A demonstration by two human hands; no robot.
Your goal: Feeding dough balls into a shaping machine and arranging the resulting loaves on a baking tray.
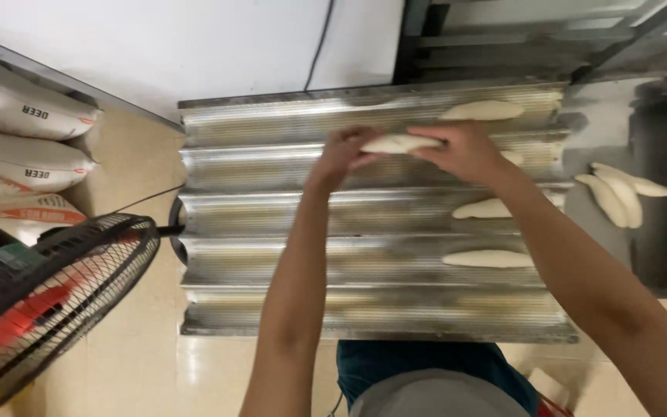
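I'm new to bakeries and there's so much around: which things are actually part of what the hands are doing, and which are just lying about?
In use:
left hand
right hand
dough piece held between both
corrugated metal tray
shaped dough in tray
waiting dough pieces

Lying about:
flour sacks
fan
cable

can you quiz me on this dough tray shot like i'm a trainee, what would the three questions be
1. True or false: both hands hold the same piece of dough.
2. Which is right? A) every channel of the tray is full, B) shaped pieces lie toward the tray's right end, C) the tray stands upright.
3. What lies on the surface to the right of the tray?

Key
1. True: the left hand and right hand hold one dough piece by its ends above the corrugated metal tray.
2. B: see the shaped pieces at that end.
3. More loose dough pieces.
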